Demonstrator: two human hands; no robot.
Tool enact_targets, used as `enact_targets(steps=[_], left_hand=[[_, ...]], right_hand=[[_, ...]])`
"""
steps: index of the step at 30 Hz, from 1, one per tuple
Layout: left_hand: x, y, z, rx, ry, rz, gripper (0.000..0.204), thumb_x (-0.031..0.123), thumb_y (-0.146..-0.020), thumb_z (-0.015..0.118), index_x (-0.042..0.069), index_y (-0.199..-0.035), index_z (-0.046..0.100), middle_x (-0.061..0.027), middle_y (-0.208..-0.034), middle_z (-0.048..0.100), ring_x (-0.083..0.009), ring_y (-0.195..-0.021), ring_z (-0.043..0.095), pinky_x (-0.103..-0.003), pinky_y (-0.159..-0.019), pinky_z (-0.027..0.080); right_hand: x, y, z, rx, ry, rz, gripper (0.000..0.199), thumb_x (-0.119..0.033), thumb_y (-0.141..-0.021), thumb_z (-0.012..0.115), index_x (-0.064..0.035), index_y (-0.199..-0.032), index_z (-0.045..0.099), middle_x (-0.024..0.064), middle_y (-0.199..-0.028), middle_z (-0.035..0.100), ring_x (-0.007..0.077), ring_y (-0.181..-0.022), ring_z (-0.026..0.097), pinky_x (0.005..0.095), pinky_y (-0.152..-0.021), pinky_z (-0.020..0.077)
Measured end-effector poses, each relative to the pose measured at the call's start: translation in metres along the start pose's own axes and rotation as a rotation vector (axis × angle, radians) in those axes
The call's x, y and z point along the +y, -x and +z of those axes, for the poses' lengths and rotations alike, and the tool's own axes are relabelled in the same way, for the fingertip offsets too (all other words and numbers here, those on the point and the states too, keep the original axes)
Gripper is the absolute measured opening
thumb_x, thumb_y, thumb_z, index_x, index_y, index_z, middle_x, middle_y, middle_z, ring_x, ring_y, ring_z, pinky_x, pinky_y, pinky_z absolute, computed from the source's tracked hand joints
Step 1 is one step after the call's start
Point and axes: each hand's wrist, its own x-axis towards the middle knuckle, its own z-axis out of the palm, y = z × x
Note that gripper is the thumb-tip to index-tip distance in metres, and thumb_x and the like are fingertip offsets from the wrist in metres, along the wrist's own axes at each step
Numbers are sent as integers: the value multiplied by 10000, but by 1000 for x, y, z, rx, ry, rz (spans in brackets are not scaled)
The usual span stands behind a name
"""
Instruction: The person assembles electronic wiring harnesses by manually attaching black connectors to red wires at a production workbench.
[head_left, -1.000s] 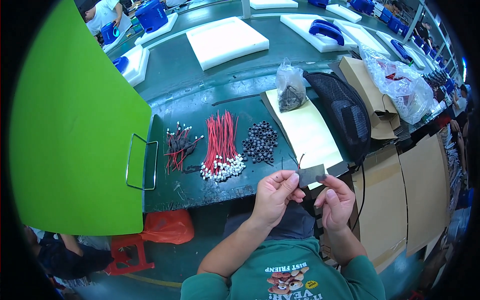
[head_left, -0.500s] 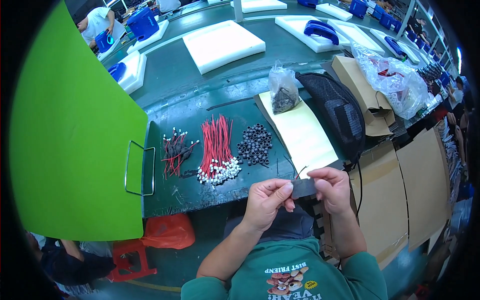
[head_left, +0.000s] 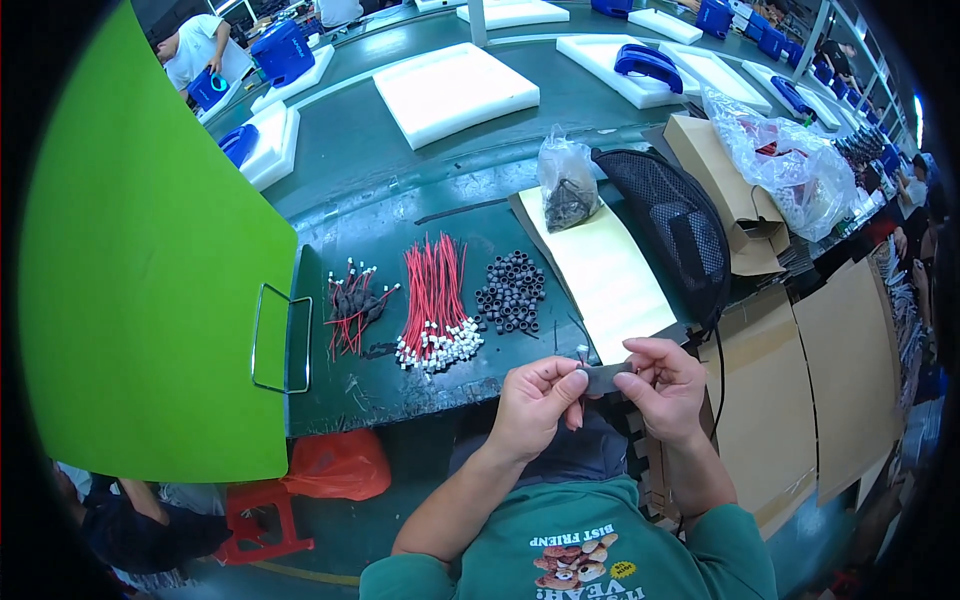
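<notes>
fingers (head_left: 572, 384): both sets grasping one dark strip, thumbs on the near face
left hand (head_left: 528, 408): thumb and index pinch strip's left end
right hand (head_left: 670, 395): thumb pressed on strip's right end, index stretched out above it
dark strip (head_left: 605, 379): between the two hands, held up around the counter's near edge, past the lower end of the pale yellow sheet
white plug (head_left: 582, 350): small, pokes up just above strip's left end; can't tell if joined to it
counter (head_left: 350, 398): green, near edge scuffed
red wires (head_left: 435, 272): laid side by side mid-counter, white connectors (head_left: 437, 346) bunched at near ends
left pile (head_left: 356, 300): red wires with dark lumps and white ends, just left of the red wires
black rings (head_left: 512, 290): loose heap right of the red wires
pale yellow sheet (head_left: 615, 275): right of rings, clear bag (head_left: 568, 190) with dark contents on its far part
mesh pouch (head_left: 675, 225): black, beside sheet
cardboard box (head_left: 728, 200): open, right of pouch
green panel (head_left: 160, 280): big, left side, beside metal handle (head_left: 255, 340)
far side: white foam slab (head_left: 455, 92), blue casing (head_left: 650, 60) on another slab
co-worker: person in white top (head_left: 200, 50), far left
floor: red stool (head_left: 262, 525), orange-red bag (head_left: 338, 465) beside it
</notes>
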Motion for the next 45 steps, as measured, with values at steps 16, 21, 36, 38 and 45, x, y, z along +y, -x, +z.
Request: enact_targets(steps=[16,21,36,38,45], left_hand=[[-3,0,-2,-31,-86,47,232,156,-882,536,-19,-1029,574,-32,-792,578,-49,-510,503,-162,-454,406],[-3,-1,-1,-102,-146,-1,250,178,-910,483,-29,-1020,570,-30,-792,538,-55,-501,501,-170,-446,405],[-13,-5,2,-38,244,-36,176,75,-854,562,-10,-1001,512,-35,-727,574,-59,-501,504,-184,-451,428],[-12,-6,11,68,227,36,184,72,-841,583,-17,-987,517,-31,-721,576,-62,-514,515,-180,-472,437],[-17,-5,4,77,123,62,160,83,-841,586,-30,-948,545,-70,-756,608,-67,-526,526,-175,-492,439]], right_hand=[[-5,-5,5,-33,54,-50,451,59,-714,652,8,-1135,500,27,-719,602,-18,-489,408,129,-426,293],[-6,-6,8,-51,69,-65,455,59,-719,646,7,-1145,494,37,-720,615,-22,-480,416,132,-410,288],[-6,-7,13,-38,48,87,438,66,-723,630,37,-1135,483,52,-745,592,17,-581,505,130,-519,385],[-2,-8,15,-9,34,57,426,54,-723,637,27,-1125,499,47,-732,607,2,-533,465,133,-470,350],[-3,-7,18,35,67,2,379,48,-749,621,27,-1111,510,70,-749,637,33,-556,552,149,-461,410]])
